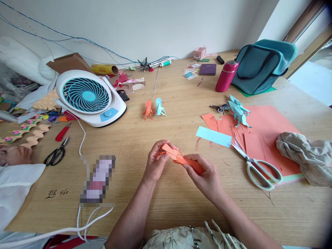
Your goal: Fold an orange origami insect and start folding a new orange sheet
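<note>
Both of my hands hold one folded piece of orange paper [178, 158] above the wooden table [166, 207]. My left hand [156, 162] pinches its left end with fingers closed. My right hand [204, 174] grips the right end, fingers wrapped round it. Two finished paper figures stand farther back: an orange one [148, 109] and a light blue one [159, 107].
White-handled scissors [256, 167] lie on orange paper sheets [261, 138] at right, with a blue paper strip [214, 136], a blue paper figure [238, 110], a cloth [308, 157], a red flask [226, 76] and a teal bag [261, 65]. At left sit a small fan [88, 97], black scissors [55, 154] and another person's arm [12, 155].
</note>
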`<state>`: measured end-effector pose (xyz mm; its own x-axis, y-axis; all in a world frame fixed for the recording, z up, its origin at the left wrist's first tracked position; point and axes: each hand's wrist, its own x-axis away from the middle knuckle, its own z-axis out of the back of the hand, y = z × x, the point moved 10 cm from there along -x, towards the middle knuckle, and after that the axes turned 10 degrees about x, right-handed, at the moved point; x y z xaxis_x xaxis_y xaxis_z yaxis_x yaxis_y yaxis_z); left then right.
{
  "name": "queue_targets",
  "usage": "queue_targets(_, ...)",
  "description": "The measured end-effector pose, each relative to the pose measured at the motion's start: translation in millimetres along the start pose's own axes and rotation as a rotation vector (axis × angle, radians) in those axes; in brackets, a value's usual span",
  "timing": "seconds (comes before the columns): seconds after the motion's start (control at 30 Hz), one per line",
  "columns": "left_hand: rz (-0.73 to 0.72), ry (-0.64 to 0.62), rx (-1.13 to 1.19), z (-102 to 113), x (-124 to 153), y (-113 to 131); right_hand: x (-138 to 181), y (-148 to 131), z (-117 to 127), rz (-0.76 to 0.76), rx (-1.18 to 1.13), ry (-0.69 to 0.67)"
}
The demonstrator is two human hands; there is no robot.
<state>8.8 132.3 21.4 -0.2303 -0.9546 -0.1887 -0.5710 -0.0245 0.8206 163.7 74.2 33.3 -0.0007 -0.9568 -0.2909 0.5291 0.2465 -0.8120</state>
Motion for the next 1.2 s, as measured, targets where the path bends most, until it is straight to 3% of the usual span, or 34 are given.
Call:
queue_targets(0.57, 0.120, -0.143, -0.059, -14, 1, -10, 0, -1, 1, 0.021, 0.007, -0.008)
queue_targets(0.83, 0.144, -0.143, -0.120, -11, 1, -10, 0, -4, 3, 0.061, 0.053, 0.013)
queue_targets(0.97, 0.125, -0.194, -0.163, -11, 0, -8, 2, -11, 3, 0.143, 0.122, 0.031)
queue_targets(1.2, 0.062, -0.307, -0.216, -22, 2, 2, 0, -8, 5, 0.113, 0.086, 0.022)
